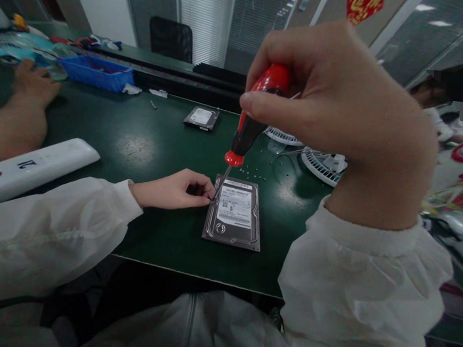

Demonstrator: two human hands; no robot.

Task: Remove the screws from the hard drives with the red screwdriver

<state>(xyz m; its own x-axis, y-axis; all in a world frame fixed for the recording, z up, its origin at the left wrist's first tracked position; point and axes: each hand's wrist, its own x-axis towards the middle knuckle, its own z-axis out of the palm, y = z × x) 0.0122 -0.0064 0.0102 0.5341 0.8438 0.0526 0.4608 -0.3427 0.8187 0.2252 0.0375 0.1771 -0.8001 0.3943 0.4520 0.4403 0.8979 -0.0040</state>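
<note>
A hard drive with a white label lies on the green table. My right hand is closed round the handle of a red and black screwdriver, which is tilted, its tip down at the drive's left edge. Beside that tip my left hand is closed in a pinch, thumb and fingers together at the drive's edge; whatever lies between them is too small to name. Several small screws are scattered just behind the drive.
A second hard drive sits farther back. At the left are a blue basket, a white device and another person's hand. White racks stand back right; another person is at the far right.
</note>
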